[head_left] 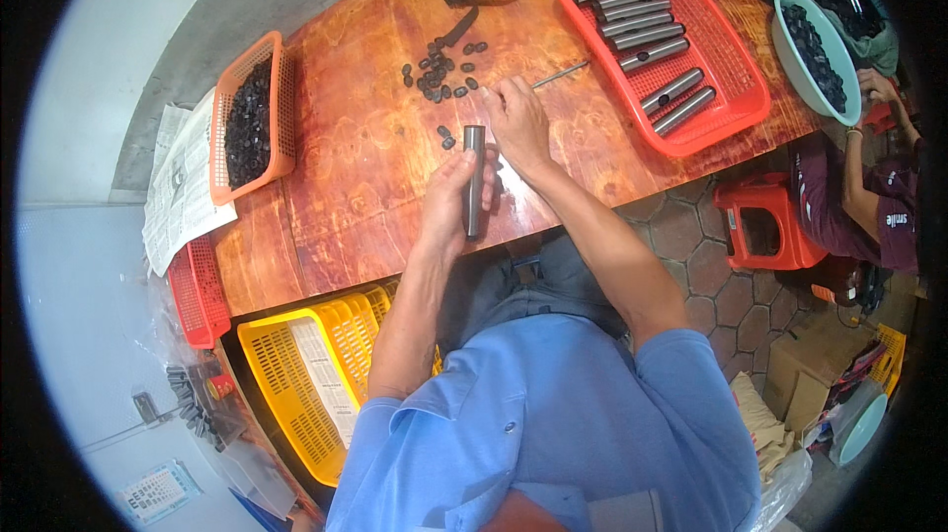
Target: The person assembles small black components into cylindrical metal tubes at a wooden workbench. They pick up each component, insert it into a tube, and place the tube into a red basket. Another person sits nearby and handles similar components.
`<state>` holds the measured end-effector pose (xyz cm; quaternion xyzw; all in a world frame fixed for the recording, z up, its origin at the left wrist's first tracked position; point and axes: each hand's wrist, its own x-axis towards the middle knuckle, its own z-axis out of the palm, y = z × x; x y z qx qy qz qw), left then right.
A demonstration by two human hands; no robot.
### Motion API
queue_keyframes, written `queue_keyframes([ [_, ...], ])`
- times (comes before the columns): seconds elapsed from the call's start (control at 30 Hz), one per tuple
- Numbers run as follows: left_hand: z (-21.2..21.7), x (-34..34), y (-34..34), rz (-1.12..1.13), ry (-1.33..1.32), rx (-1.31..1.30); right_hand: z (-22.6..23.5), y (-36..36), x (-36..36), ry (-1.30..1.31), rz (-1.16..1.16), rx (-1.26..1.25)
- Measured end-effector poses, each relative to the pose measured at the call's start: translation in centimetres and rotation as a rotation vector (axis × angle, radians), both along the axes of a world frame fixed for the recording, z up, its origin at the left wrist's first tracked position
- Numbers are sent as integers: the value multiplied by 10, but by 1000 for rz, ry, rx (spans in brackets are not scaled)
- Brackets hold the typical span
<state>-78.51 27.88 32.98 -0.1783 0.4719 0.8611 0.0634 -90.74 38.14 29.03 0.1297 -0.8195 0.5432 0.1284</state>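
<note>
My left hand is wrapped round a short grey metal tube, which stands nearly lengthwise to me over the table's front edge. Just right of it, my right hand is at the tabletop with its fingers bent together; whatever lies in the fingertips is hidden. A thin metal rod sticks out beside that hand toward the red basket; I cannot tell whether the hand touches it. Small black oval parts lie in a loose cluster beyond my hands. A few more black parts are close to the tube's upper end.
A red basket with several metal tubes stands at right. An orange basket of black parts sits left on newspaper. Yellow baskets are below the table. A co-worker's hand is by a pale basin, near a red stool.
</note>
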Motion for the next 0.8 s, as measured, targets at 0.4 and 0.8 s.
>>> queue_keyframes([
  [0.4, 6, -3, 8, 22, -20, 0, -3, 1, 0, 3, 13, 13],
  [0.8, 5, -5, 4, 76, -26, 126, 3, 4, 0, -84, 71, 25],
])
